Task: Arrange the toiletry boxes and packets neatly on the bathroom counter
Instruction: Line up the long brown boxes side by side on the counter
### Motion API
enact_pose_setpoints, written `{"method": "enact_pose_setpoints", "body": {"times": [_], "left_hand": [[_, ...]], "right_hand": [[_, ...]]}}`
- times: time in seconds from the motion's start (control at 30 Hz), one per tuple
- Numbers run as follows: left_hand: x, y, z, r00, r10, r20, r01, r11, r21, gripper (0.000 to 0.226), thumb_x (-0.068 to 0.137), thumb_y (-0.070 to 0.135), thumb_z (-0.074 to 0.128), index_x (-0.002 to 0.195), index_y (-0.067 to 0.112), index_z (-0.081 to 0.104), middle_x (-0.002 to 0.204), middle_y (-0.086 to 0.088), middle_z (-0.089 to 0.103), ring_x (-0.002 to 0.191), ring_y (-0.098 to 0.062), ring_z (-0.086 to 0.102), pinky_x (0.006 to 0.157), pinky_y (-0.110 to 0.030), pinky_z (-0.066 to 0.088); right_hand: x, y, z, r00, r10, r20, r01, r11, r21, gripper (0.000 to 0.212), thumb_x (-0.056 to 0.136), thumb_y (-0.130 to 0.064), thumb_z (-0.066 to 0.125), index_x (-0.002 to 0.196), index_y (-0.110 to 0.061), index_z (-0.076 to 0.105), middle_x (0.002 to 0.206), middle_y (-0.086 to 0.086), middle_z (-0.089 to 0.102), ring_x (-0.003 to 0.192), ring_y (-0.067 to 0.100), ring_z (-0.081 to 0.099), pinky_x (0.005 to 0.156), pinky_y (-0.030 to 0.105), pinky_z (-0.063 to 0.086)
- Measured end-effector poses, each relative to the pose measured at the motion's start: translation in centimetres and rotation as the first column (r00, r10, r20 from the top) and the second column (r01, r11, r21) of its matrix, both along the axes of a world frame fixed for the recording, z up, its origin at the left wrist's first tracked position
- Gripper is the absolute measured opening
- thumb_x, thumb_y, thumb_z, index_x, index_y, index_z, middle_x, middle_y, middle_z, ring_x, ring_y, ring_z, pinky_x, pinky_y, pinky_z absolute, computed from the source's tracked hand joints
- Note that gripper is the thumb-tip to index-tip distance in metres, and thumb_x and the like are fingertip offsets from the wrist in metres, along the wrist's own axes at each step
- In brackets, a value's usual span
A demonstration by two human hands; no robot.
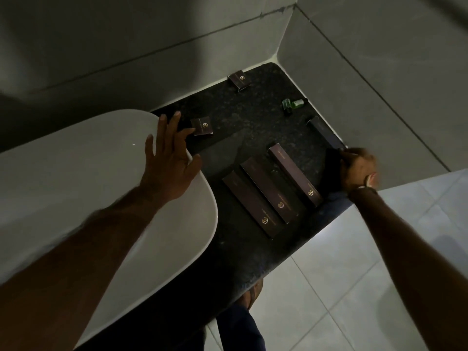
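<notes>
On the black speckled counter three long dark brown boxes lie side by side: one on the left, one in the middle, one on the right. A small square packet lies by the basin, and another small box stands at the back wall. My left hand is spread flat over the basin rim, its fingertips just touching the square packet. My right hand is closed at the counter's right edge on the near end of a long dark box; the grip is blurred.
A white basin fills the left side. A small green bottle lies on its side near the right wall. Grey tiled walls close the counter at the back and right. Light floor tiles lie below the counter's front edge.
</notes>
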State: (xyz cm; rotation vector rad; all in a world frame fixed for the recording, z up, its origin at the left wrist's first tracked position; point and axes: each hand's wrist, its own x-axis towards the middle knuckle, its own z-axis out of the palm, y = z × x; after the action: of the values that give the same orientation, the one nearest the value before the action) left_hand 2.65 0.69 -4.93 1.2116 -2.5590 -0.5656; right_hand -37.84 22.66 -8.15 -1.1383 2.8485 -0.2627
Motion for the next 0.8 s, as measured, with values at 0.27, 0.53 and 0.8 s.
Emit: {"method": "enact_pose_setpoints", "body": {"times": [0.27,0.53,0.8], "left_hand": [[0.0,0.1,0.1,0.999,-0.009,-0.040,0.009,1.000,0.018,0.060,0.092,0.037,0.053,0.143,0.023,0.027,0.166,-0.007,0.002,0.152,-0.027,-0.008,0.116,-0.063,0.007],[0.0,0.1,0.4,1.000,-0.018,-0.023,0.018,1.000,0.011,0.059,0.090,0.038,0.051,0.143,0.020,0.029,0.165,-0.008,0.004,0.152,-0.029,-0.007,0.116,-0.065,0.008],[0.0,0.0,0.3,0.999,-0.021,-0.030,0.021,1.000,-0.001,0.058,0.089,0.044,0.044,0.140,0.022,0.028,0.165,-0.009,0.006,0.152,-0.029,-0.005,0.115,-0.065,0.009]], "right_hand": [[3.2,3.8,-0.7,0.980,0.195,-0.029,-0.196,0.980,-0.029,0.033,0.094,-0.022,0.056,0.124,-0.018,0.069,0.123,0.009,0.065,0.112,0.031,0.059,0.092,0.037,0.047],[4.9,3.3,-0.4,0.976,0.211,0.056,-0.211,0.977,0.005,0.033,0.095,-0.020,0.060,0.127,-0.017,0.068,0.129,0.008,0.063,0.118,0.028,0.055,0.094,0.031,0.041],[5.6,3.0,-0.1,0.973,0.216,0.080,-0.216,0.976,-0.013,0.033,0.094,-0.017,0.063,0.127,-0.016,0.069,0.128,0.009,0.063,0.117,0.028,0.055,0.093,0.036,0.045]]}}
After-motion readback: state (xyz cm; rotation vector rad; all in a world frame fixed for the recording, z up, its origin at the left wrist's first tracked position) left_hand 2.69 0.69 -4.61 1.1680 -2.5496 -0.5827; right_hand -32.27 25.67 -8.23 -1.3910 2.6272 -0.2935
